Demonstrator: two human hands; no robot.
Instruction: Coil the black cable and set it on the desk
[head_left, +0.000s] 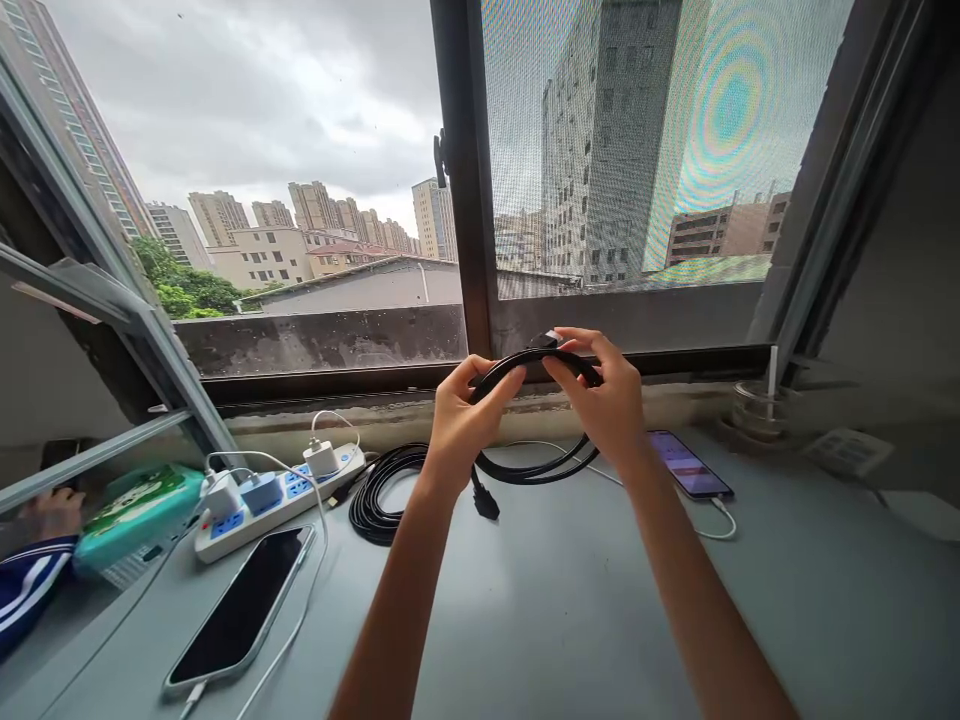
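Observation:
A looped black cable is held up above the grey table between my two hands. My left hand is closed round the left side of the loops, thumb laid along them. With thumb and fingers, my right hand grips the upper right side of the same loops. One black connector hangs down below my left hand. Near the right fingertips, at the top of the coil, shows another connector with a bright metal end. A second black cable coil lies on the table beyond my left forearm.
A white power strip with chargers stands at the left. A phone lies in front of it, and another phone charges at the right. A cup with a straw is by the window. Another person's hand is beside a green pack.

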